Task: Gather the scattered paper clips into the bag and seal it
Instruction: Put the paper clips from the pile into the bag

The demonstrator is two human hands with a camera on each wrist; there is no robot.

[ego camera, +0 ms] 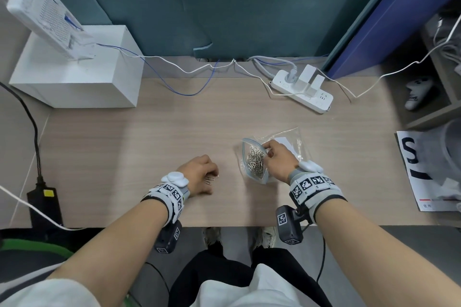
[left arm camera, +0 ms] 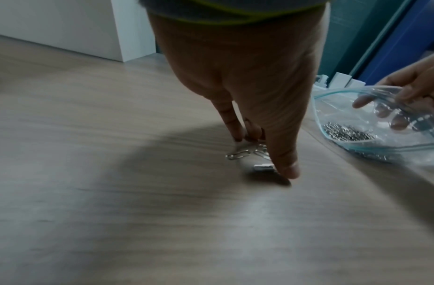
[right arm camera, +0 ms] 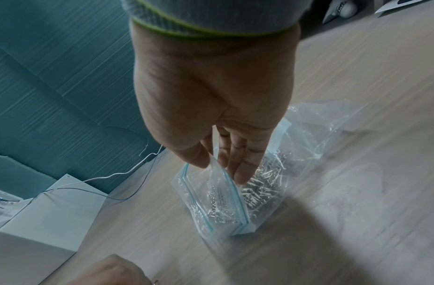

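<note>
Setting: wooden desk (ego camera: pixel 124 147) lying under both hands.
Loose paper clips (left arm camera: pixel 247 154): sitting under the left hand (ego camera: pixel 199 174), whose fingertips are pinching them together.
Bag (ego camera: pixel 257 159): lying just right of them, mouth gaping leftward.
Right hand (ego camera: pixel 277 157): gripping the bag's rim open.

This looks like an office cubicle: a pale wood-grain worktop (ego camera: pixel 174 132) is closed in at the back by a teal fabric partition (ego camera: pixel 224 2) and on the right by a blue divider panel (ego camera: pixel 399 22). A white power strip (ego camera: pixel 303 91) with adapters plugged in lies near the back edge, thin white and blue cables (ego camera: pixel 189 77) trailing across to a white box (ego camera: pixel 74 77) that carries a small white device (ego camera: pixel 42 10) (what it is cannot be told). A printed sheet (ego camera: pixel 429 169) lies at the right edge, beside an open shelf unit (ego camera: pixel 434 112).
</note>
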